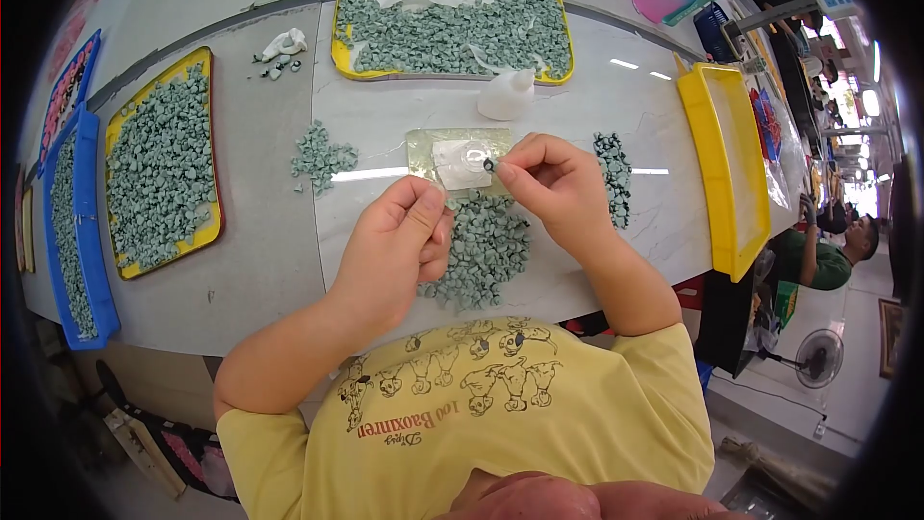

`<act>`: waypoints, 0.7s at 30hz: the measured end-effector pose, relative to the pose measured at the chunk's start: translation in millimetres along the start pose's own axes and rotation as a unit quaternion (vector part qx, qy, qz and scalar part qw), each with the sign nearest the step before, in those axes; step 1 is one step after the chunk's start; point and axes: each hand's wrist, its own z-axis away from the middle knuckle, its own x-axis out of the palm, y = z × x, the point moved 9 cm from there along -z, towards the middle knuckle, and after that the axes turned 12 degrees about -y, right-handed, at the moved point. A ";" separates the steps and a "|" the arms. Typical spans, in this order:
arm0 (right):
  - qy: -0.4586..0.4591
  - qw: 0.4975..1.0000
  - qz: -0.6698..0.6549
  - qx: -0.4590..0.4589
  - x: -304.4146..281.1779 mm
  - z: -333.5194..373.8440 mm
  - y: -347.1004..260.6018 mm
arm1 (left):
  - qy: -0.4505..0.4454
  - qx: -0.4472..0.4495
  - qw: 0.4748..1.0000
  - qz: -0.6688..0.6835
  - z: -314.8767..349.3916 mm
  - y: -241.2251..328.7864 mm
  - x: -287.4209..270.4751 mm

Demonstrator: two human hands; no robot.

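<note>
My right hand (pixel 553 183) pinches a tiny dark piece (pixel 489 166) between thumb and forefinger, held over a small square plate (pixel 423 149) with a white patch of glue on it. My left hand (pixel 399 241) is curled closed just below the plate; whether it holds anything is hidden by the fingers. Under and between both hands lies a loose pile of small grey-green pieces (pixel 486 250). A white squeeze bottle (pixel 507 96) lies just beyond the plate.
A yellow tray (pixel 339 48) of grey-green pieces sits at the far middle, another yellow tray (pixel 214 135) and a blue tray (pixel 91 299) at left. An empty yellow tray (pixel 707 144) lies at right. Small heaps of pieces (pixel 322 156) and a row (pixel 613 178) flank the plate.
</note>
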 end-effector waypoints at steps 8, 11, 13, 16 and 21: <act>-0.067 0.933 -0.313 0.165 33.2 10.5 26.2 | 0.013 -0.012 0.999 -0.035 1.0 -2.3 -1.4; -0.030 0.962 -0.258 0.082 30.3 9.5 10.0 | 0.011 -0.010 1.000 -0.026 1.2 -4.1 -3.1; -0.029 0.992 -0.120 -0.016 25.6 8.2 -3.1 | 0.012 -0.016 1.000 -0.018 1.3 -4.7 -3.2; -0.014 0.979 0.090 -0.180 29.2 12.8 -36.1 | 0.007 -0.017 1.000 -0.017 2.2 -4.7 -4.2; 0.002 0.924 0.217 -0.316 38.3 23.5 -59.7 | 0.001 -0.025 1.000 -0.014 4.1 -5.9 -3.7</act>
